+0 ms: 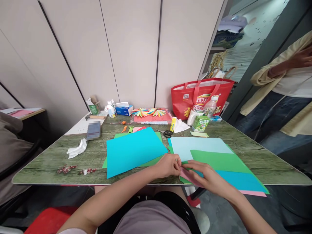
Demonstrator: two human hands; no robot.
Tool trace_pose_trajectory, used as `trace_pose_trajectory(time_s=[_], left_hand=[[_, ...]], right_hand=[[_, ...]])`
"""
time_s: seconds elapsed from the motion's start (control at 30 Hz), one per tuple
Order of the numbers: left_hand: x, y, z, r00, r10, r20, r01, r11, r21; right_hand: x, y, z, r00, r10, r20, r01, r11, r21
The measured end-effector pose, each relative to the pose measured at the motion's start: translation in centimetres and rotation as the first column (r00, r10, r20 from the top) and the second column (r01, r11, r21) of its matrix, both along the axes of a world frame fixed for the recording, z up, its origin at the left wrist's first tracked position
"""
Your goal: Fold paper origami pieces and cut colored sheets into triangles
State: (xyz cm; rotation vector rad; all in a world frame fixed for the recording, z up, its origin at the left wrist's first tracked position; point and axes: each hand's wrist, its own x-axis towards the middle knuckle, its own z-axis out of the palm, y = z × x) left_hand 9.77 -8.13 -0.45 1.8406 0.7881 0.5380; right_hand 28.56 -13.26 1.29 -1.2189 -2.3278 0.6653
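My left hand (168,165) is closed in a pinch on the corner of a pink paper sheet (188,177) at the near table edge. My right hand (207,177) lies on the same pink sheet, fingers bent and pressing its edge beside the left hand. The pink sheet lies under a stack of green (216,161), light blue (195,145) and cyan (243,182) sheets. A large cyan sheet (134,149) on green paper lies to the left of my hands.
Green wood-grain table (44,162) against a beige wall. At the back: red shopping bag (200,94), bottles, green carton (200,123), scissors (167,133), glue stick (173,124), paper stars (148,112), tissue box (123,110). Crumpled tissue (77,149) at left. A person stands at right (280,97).
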Motion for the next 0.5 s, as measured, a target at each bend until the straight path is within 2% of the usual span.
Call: trace_pose_trajectory(time_s=[0.2,0.33,0.43,0.5], left_hand=[[0.3,0.9,-0.2,0.995,0.007,0.1,0.014,0.978,-0.209],[0.9,1.5,-0.3,0.991,0.033,0.128,0.006,0.956,-0.294],[1.3,1.5,0.0,0.994,0.053,0.098,-0.027,0.967,-0.254],[1.3,1.0,0.4,0.996,0.054,0.072,-0.047,0.994,-0.103]], right_hand=[[0.6,0.0,0.2,0.998,-0.042,-0.04,0.041,0.999,-0.015],[0.8,-0.2,-0.2,0.997,-0.07,-0.025,0.07,0.997,-0.015],[1.0,-0.4,-1.2,0.989,-0.147,0.022,0.147,0.989,0.035],[1.1,-0.6,-2.0,0.976,-0.215,0.035,0.212,0.973,0.087]])
